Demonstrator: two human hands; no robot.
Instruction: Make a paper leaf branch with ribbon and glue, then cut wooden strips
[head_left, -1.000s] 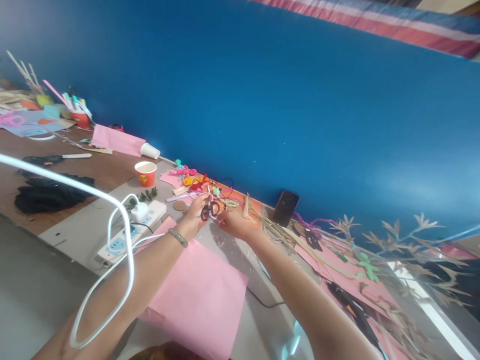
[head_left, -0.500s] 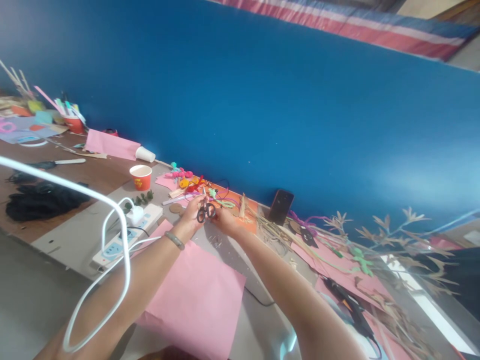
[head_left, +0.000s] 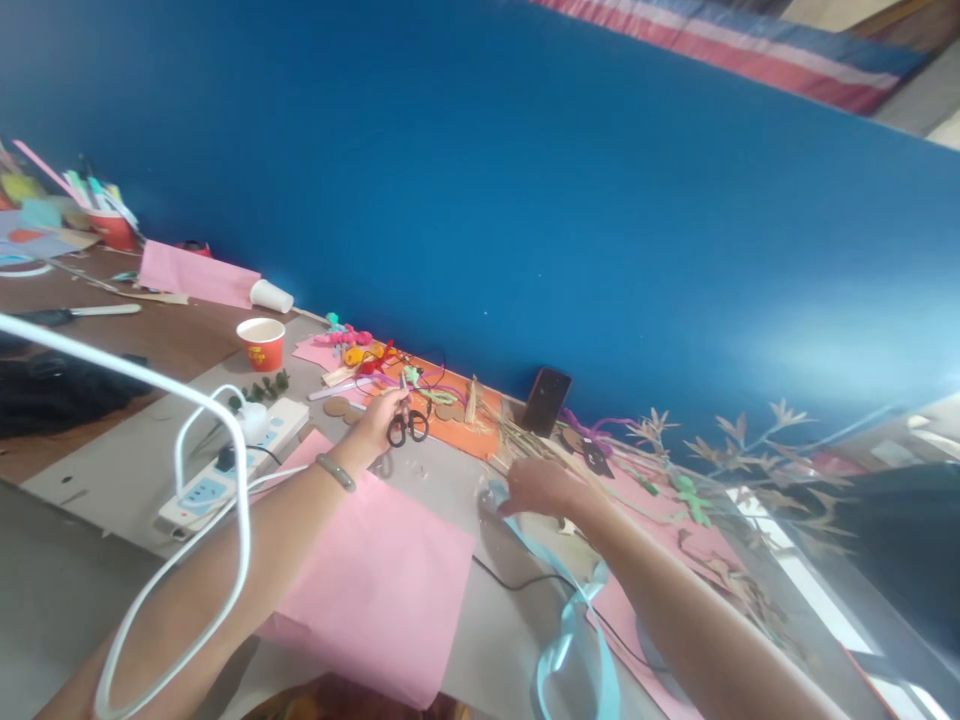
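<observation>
My left hand (head_left: 384, 418) is closed around the blade end of a pair of scissors (head_left: 408, 428), whose dark handle loops point towards me. To the right, my right hand (head_left: 541, 488) pinches the upper end of a light blue ribbon (head_left: 568, 640). From those fingers the ribbon trails down across the table in loose, shiny loops. A large pink paper sheet (head_left: 382, 590) lies below and between my two forearms. Round brown discs (head_left: 337, 407) rest just left of the scissors.
A white power strip (head_left: 225, 470) and a looping white cable (head_left: 241, 500) lie left. Behind stand a red paper cup (head_left: 261, 345) and a phone (head_left: 546, 402) leaning at the blue wall. Dried stems (head_left: 536, 447) and a dark cord (head_left: 517, 583) lie right.
My right hand has left the scissors and moved right, with the light blue ribbon now in its fingers. The left hand keeps the scissors. The view has shifted slightly right.
</observation>
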